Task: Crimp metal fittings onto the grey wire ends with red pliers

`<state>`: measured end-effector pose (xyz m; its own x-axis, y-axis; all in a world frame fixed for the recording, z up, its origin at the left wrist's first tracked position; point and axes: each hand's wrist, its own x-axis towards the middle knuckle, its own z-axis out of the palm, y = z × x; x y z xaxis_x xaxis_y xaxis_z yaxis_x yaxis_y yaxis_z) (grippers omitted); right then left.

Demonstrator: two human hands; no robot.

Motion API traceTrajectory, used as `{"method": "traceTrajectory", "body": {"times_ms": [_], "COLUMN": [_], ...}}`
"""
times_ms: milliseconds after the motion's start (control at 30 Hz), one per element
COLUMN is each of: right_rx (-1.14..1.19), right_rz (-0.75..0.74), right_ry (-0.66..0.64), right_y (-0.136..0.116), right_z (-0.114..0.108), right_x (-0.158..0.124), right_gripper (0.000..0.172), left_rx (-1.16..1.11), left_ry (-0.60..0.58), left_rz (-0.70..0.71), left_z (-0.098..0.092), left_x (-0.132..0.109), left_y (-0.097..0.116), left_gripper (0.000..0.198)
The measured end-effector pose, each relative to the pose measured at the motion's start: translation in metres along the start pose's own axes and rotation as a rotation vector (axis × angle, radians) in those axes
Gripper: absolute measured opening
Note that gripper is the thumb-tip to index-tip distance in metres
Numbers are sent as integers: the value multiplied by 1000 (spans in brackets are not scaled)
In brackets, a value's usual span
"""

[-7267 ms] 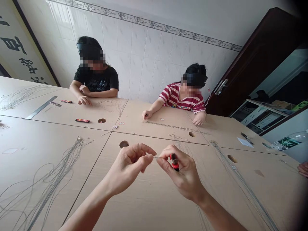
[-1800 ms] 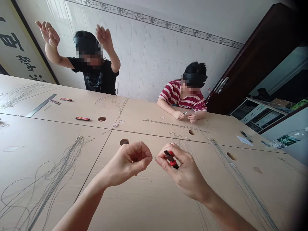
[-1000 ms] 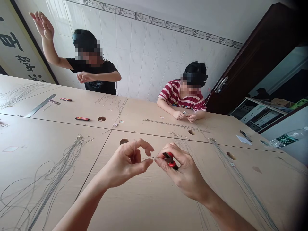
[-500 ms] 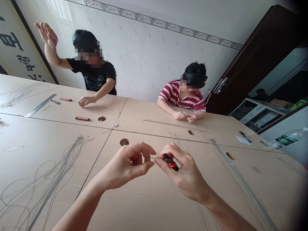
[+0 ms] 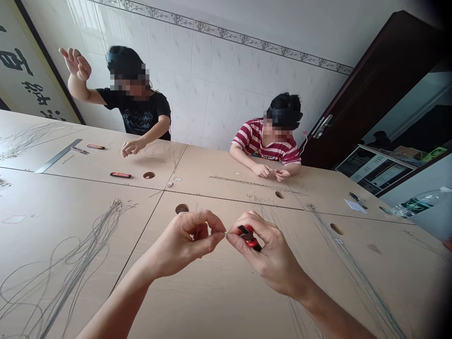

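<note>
My left hand (image 5: 197, 235) is closed, thumb and index finger pinching the end of a thin cord (image 5: 198, 221) that loops up past the fingers. My right hand (image 5: 259, 242) faces it, thumb and fingertip pressed together at the same small spot, so the two pinches nearly touch. In the right palm lie small red-handled pliers (image 5: 250, 236) with dark jaws. Whatever tiny piece is between the fingertips is mostly hidden. On the table left of my hands is a bundle of grey cords (image 5: 84, 254) with small metal ends.
More cords (image 5: 363, 268) stretch across the table at the right, beside a round hole (image 5: 337, 229). Two people sit opposite, one in black (image 5: 141, 115), one in stripes (image 5: 268, 141). A steel ruler (image 5: 58, 156), a cutter knife (image 5: 120, 175) and a bottle (image 5: 420, 202) lie farther off.
My left thumb and index finger have closed into a pinch and moved right, up to the right fingertips. The right hand keeps its hold. The person in black shifts both hands slightly.
</note>
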<state>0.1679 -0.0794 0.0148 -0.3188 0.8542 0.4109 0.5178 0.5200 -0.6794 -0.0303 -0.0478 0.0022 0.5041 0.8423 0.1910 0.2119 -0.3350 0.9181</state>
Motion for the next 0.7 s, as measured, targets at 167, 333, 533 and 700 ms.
{"method": "traceTrajectory", "body": {"times_ms": [167, 333, 533, 700], "right_rx": [-10, -29, -95, -142], "right_rz": [0, -28, -109, -181], "right_ry": [-1, 9, 54, 65], "right_y": [-2, 0, 2, 4], "right_z": [-1, 1, 4, 5], "right_x": [0, 1, 0, 1], "right_gripper": [16, 16, 16, 21], "left_rx": [2, -18, -39, -42], "left_ry": [-3, -15, -16, -23], "left_rz": [-25, -22, -47, -79], "left_z": [0, 1, 1, 1], "left_x": [1, 3, 2, 2], "left_y": [0, 0, 0, 2], "left_gripper": [11, 10, 10, 11]}}
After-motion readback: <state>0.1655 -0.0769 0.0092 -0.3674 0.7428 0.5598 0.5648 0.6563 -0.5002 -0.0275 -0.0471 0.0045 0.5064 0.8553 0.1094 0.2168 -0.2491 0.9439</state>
